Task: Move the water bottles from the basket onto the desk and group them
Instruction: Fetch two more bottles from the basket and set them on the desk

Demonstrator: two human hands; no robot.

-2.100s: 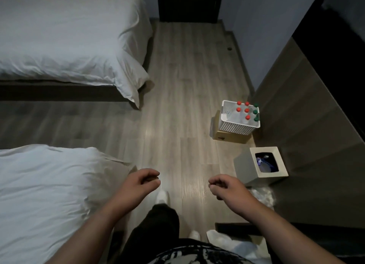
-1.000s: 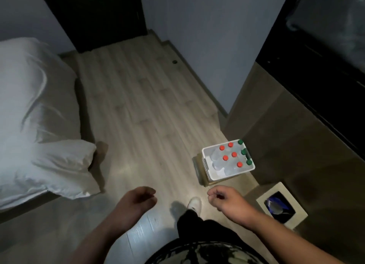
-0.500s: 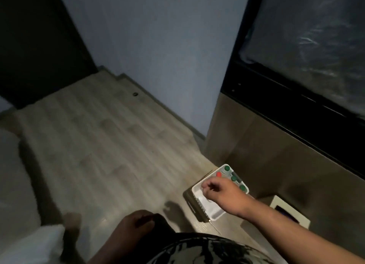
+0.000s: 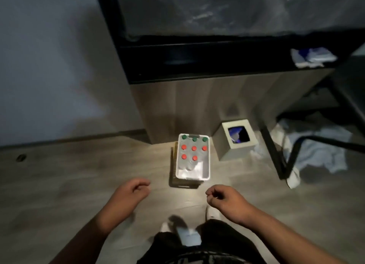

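Your right hand [image 4: 225,198] has drawn back from the basket [image 4: 192,177] and hangs low in the frame level with your left hand [image 4: 130,192], both loosely curled and holding nothing. Just above them, at centre, the water bottles [image 4: 194,148] stand upright in the basket's far end. Beyond, across the upper frame, runs the desk [image 4: 217,66].

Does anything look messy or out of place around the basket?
A crumpled white cloth lies heaped on the floor right of the trash bin. The bottles stand upright in the basket, nothing spilled.
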